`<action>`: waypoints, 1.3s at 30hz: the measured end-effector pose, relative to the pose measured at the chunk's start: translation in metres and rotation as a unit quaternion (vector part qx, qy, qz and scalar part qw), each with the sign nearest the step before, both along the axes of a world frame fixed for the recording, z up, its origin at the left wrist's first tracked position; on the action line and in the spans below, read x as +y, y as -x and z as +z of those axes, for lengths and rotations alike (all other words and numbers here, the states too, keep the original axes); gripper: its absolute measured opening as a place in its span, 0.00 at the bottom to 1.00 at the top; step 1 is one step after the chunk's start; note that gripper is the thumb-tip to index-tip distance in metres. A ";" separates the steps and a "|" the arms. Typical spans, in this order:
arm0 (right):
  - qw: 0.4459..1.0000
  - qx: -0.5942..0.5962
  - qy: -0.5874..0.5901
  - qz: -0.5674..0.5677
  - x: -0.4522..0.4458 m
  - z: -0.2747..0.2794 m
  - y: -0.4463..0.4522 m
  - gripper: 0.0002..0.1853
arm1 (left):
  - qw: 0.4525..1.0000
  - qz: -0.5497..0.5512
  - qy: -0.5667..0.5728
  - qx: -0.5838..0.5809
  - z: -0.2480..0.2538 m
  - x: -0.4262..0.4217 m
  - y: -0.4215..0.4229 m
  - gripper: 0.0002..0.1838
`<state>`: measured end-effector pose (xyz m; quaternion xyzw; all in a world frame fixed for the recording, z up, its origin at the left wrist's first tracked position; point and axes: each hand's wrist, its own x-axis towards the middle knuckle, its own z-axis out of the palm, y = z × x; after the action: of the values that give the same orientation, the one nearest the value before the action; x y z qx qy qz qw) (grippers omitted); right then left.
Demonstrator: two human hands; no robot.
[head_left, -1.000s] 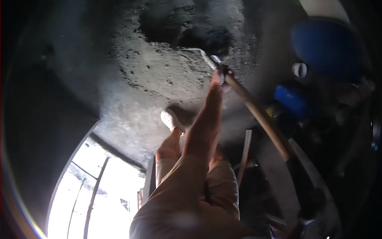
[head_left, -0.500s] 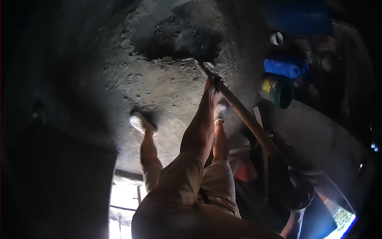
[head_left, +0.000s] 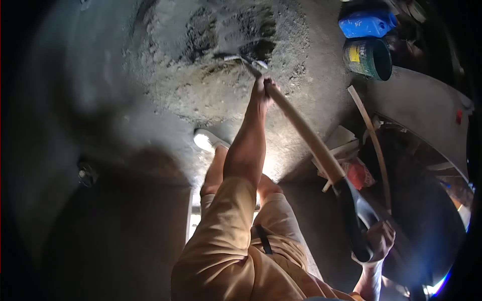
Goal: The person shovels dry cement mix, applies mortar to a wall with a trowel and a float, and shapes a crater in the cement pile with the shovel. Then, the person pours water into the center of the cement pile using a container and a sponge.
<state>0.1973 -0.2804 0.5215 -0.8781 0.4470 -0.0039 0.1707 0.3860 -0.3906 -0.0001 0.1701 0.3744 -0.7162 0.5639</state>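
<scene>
A long shovel with a wooden shaft [head_left: 306, 129] and a dark D-shaped handle runs from the upper middle to the lower right. My left hand [head_left: 263, 90] is wrapped round the lower shaft, close to the metal blade. The blade's upper edge [head_left: 233, 58] shows at a heap of grey, mortar-like material [head_left: 201, 83]; the rest of the blade is hard to make out. At the lower right, my right hand [head_left: 380, 240] grips the shovel's end handle.
A blue jug [head_left: 364, 24] and a green bucket with a yellow label [head_left: 369, 57] are at the upper right. Below them lie a wooden strip [head_left: 371, 130], a red and white bag [head_left: 357, 174] and a pale board [head_left: 422, 98]. My shoe [head_left: 208, 140] stands before the heap.
The view has shifted, with the jug and bucket now higher in it. Both hands keep hold of the shovel, and my right hand on the handle shows more clearly.
</scene>
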 end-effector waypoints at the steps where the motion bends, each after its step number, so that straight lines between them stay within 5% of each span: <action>1: 1.000 -0.020 0.000 -0.001 0.016 0.000 0.012 0.15 | 0.999 -0.004 -0.007 0.041 0.015 0.003 -0.004 0.10; 7: 0.991 -0.048 -0.011 -0.125 0.052 0.042 0.015 0.15 | 0.994 -0.087 -0.032 -0.050 0.062 0.040 -0.002 0.07; 11: 0.988 -0.043 -0.040 -0.140 0.082 0.006 -0.055 0.13 | 0.976 -0.175 0.023 -0.128 -0.011 0.061 -0.041 0.08; 13: 0.993 -0.021 0.003 -0.119 0.114 0.004 -0.047 0.16 | 0.988 -0.151 0.014 -0.020 -0.034 0.064 -0.047 0.08; 14: 0.989 -0.003 0.004 -0.147 0.124 0.012 -0.071 0.15 | 0.978 -0.179 -0.002 -0.108 -0.001 0.063 -0.058 0.08; 15: 0.985 0.014 0.005 -0.170 0.127 0.019 -0.103 0.15 | 0.973 -0.219 -0.026 -0.070 0.023 0.064 -0.073 0.08; 17: 0.977 0.054 0.004 -0.205 0.137 0.041 -0.163 0.15 | 0.978 -0.205 0.019 0.040 0.010 0.075 -0.095 0.08; 19: 0.968 0.079 -0.003 -0.239 0.139 0.061 -0.212 0.14 | 0.970 -0.244 -0.008 0.011 0.054 0.076 -0.129 0.09; 23: 0.953 0.096 -0.001 -0.288 0.108 0.064 -0.299 0.14 | 0.955 -0.296 -0.018 -0.023 0.061 0.088 -0.173 0.09; 28: 0.947 0.106 0.010 -0.303 0.135 0.022 -0.332 0.14 | 0.942 -0.333 -0.014 -0.037 0.011 0.089 -0.209 0.07; 35: 0.939 0.093 -0.038 -0.330 0.238 0.050 -0.334 0.16 | 0.925 -0.379 -0.017 -0.029 0.031 0.128 -0.226 0.08; 37: 0.892 0.017 -0.029 -0.450 0.286 0.058 -0.331 0.17 | 0.910 -0.414 -0.016 -0.017 0.052 0.142 -0.243 0.08; 38: 0.919 0.146 0.031 -0.365 0.259 0.053 -0.341 0.16 | 0.903 -0.425 -0.029 -0.048 0.065 0.138 -0.251 0.08; 39: 0.920 0.128 -0.045 -0.368 0.242 0.056 -0.340 0.15 | 0.894 -0.442 -0.050 -0.051 0.059 0.136 -0.254 0.08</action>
<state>0.5372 -0.0387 0.5778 -0.6364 0.7560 0.0659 0.1380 0.6403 -0.2548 0.0589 0.3823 0.2666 -0.8624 0.1977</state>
